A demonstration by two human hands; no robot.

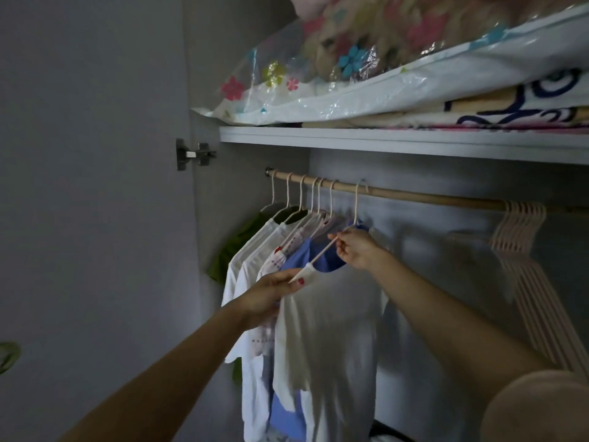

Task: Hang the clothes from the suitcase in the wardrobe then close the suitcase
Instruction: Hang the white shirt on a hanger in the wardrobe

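Observation:
A white T-shirt with a blue collar (328,330) hangs on a pale hanger (356,202) hooked over the wooden wardrobe rod (430,198). My left hand (271,290) pinches the shirt's left shoulder at the hanger's end. My right hand (357,248) grips the hanger's sloping arm near the neck. Left of it hang several garments: white shirts (251,250), a blue one (296,260) and a green one (236,247). The suitcase is out of view.
A bunch of bare pink hangers (522,237) hangs at the rod's right end. The shelf (382,143) above holds bedding in plastic bags (366,81). The open wardrobe door with its hinge (191,153) stands at left.

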